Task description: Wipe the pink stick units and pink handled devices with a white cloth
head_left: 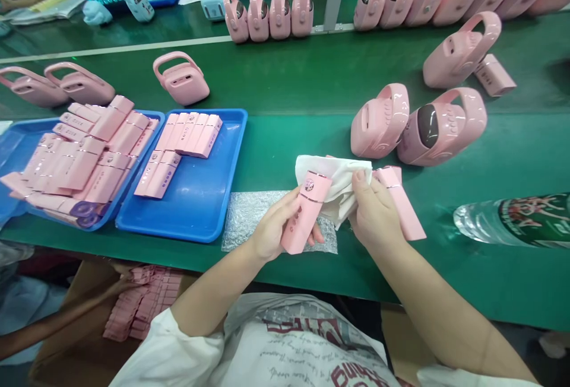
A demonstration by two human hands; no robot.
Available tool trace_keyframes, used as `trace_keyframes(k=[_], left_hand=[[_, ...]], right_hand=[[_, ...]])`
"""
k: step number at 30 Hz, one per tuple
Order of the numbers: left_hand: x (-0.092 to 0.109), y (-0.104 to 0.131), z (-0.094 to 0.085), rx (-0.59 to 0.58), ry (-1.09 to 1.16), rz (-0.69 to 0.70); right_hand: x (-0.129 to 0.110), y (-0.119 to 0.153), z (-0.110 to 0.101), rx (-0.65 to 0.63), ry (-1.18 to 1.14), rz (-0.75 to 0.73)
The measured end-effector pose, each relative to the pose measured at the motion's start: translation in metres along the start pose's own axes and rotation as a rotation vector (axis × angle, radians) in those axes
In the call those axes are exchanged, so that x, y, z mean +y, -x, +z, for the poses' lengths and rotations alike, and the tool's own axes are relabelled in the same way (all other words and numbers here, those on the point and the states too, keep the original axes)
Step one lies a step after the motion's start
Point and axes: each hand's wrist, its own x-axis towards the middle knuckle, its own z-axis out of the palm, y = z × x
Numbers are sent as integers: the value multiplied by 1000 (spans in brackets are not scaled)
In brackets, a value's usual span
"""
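My left hand (pixel 272 228) grips a pink rectangular device (pixel 307 212) with a silver band and a round emblem near its top. In my right hand (pixel 371 209) a white cloth (pixel 333 176) is pinched, and part of it lies against the device's upper end. Beneath my left hand a sheet of bubble wrap (pixel 243 221) rests on the green table. Just beyond my right hand lies another pink device (pixel 405 209), partly covered by the fingers.
Left of me, one blue tray (pixel 200 209) holds several pink devices, and another blue tray (pixel 154 123) is heaped with them. Pink handled units (pixel 378 123) stand ahead. A bottle (pixel 516 219) lies at right. A co-worker's arm (pixel 66 322) reaches into a carton (pixel 84 292) at lower left.
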Motion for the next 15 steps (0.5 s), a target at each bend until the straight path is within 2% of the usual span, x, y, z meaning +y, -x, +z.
trace_keyframes(k=[4,8,10,13,15], left_hand=[[4,1,-1,37,65,-5],[2,-3,-3,78,130,-11],[0,-5,-4,82,179,-50],[-2,-7,-4,113,247,-76],[-2,-8,-3,133,271,-74]], right_hand=[[-2,3,0,-61,-65,23],[-3,6,0,-57,82,-36],[-3,6,0,-57,250,-185],[0,3,-1,-115,583,-546],[5,2,-1,-168,769,-737]])
